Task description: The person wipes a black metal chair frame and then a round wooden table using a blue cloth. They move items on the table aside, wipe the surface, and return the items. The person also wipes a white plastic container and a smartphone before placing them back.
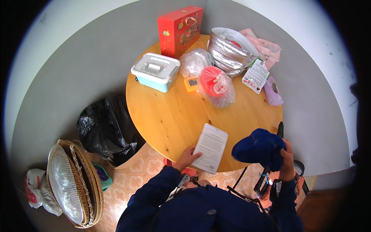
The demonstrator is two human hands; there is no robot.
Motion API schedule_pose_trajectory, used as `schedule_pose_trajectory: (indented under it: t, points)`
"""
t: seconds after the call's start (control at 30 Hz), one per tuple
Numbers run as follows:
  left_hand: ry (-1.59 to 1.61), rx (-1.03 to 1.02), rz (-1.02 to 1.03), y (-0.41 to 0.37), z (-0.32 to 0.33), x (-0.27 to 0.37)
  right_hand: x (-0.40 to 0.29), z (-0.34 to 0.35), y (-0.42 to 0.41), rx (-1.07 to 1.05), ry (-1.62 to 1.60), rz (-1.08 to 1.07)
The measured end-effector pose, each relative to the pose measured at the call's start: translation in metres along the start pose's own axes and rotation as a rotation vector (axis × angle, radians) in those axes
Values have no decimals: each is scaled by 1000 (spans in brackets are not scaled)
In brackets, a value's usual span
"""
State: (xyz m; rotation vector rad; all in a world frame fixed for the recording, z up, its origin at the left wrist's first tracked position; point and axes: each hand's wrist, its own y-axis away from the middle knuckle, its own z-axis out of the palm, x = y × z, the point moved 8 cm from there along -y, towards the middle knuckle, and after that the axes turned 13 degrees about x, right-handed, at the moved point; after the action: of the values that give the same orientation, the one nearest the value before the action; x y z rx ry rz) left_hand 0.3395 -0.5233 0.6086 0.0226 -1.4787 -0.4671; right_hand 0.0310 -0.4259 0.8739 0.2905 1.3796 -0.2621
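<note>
My left hand [188,158] grips the lower left edge of a flat white box or booklet with printed text [212,146], which lies at the front edge of the round wooden table. Its thumb rests on the printed face. In my right hand [287,161] is a dark blue cloth item [258,148], possibly a cap, raised at the table's right front edge. The fingers close on its right side, and its far underside is hidden.
Round wooden table [165,121] bears a lidded plastic box [156,72], a red gift box [179,32], a bagged red container [216,85], a silver foil roll [229,55] and packets. Left of it stand a black plastic bag [104,124] and woven baskets [87,185].
</note>
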Motion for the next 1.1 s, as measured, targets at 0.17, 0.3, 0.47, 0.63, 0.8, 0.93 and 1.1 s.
schedule_pose_trajectory:
  t: [0.17,0.3,0.47,0.63,0.8,0.93,1.1]
  points:
    - [-882,-89,293,-27,33,19,-5,56,-23,41,-130,78]
    - [-499,217,345,-52,-29,54,2,131,-46,-214,-247,97]
    - [142,593,155,-124,-226,111,39,204,-74,-183,-196,276]
    - [307,716,123,-216,-363,182,95,282,-86,-127,-148,325]
    - [200,444,45,-304,-377,210,125,314,-90,78,-86,388]
    - [109,378,119,-313,-373,217,123,326,-88,150,-105,362]
    - [172,336,94,-247,-360,196,91,338,-88,194,-34,286]
